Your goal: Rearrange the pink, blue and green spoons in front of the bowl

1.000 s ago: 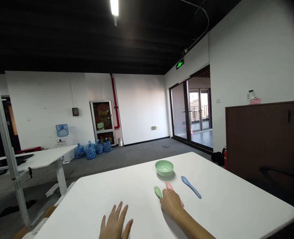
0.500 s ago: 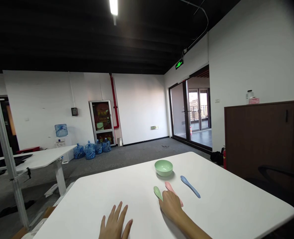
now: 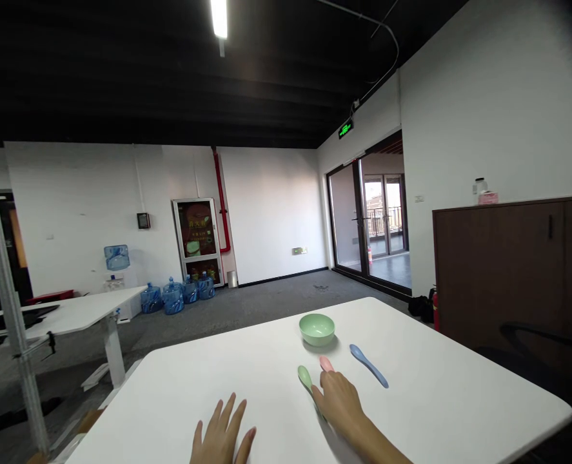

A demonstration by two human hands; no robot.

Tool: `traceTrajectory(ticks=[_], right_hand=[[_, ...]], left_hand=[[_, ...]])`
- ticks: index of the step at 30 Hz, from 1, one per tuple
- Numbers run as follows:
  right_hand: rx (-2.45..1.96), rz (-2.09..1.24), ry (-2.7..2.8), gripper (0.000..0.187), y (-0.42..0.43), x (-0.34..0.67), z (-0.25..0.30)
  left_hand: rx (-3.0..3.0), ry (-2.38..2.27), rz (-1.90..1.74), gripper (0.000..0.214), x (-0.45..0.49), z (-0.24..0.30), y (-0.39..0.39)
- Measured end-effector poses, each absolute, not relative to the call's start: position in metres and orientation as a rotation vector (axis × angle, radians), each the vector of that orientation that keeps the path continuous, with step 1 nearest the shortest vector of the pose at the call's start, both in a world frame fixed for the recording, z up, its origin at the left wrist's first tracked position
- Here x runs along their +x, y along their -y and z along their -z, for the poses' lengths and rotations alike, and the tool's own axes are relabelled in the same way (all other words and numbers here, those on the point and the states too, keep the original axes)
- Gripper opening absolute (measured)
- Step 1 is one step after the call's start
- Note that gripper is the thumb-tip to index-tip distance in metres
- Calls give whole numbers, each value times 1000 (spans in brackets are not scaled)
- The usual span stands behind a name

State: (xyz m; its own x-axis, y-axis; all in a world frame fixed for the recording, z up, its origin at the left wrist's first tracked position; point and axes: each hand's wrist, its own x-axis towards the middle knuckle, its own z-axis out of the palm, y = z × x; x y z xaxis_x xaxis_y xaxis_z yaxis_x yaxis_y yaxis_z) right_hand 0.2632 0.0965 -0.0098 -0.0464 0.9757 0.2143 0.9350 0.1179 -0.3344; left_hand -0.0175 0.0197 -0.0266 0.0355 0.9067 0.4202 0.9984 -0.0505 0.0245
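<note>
On the white table, my right hand (image 3: 341, 403) is closed over the handle of a pink spoon (image 3: 326, 364); only the spoon's bowl end shows, and the fingertips are hidden underneath. Close by the thumb lies a green spoon (image 3: 305, 376), part of its handle visible along the hand's left side. A blue spoon (image 3: 369, 366) rests at a slant farther right, apart from the hand. Beyond the spoons stands a light green bowl (image 3: 317, 330) with nothing visible in it. My left hand (image 3: 222, 433) is flat near the front edge, fingers spread, holding nothing.
The table (image 3: 179, 380) has rounded corners. A second white table (image 3: 87, 309) and a metal post (image 3: 12, 309) are to the left. Blue water bottles (image 3: 173, 296) stand on the floor behind. A brown cabinet (image 3: 498, 270) is at the right.
My right hand has shifted slightly right, from the green spoon's handle onto the pink spoon's handle. More of the green handle shows now. My left hand stays flat in place.
</note>
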Motion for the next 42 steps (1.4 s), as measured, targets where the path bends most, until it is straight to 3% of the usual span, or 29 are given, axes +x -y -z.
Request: traceTrajectory(ticks=[7,14,22,42], right_hand=[[-1598,-60,1989,51,-92,297,-5],[-1610,-94,2004,65,-84,324,-4],[-1654,-77,1997,69,-84,338,27],[-1651,-60,2017,66,-83,337,28]], left_hand=[[-2107,1986,462,52,-27,15,-22],[-2102,2024,486,53,-25,13,-18],[-2077,2026,494,52,-20,12,-17],[-2088,2012,513,51,-18,9,-16]])
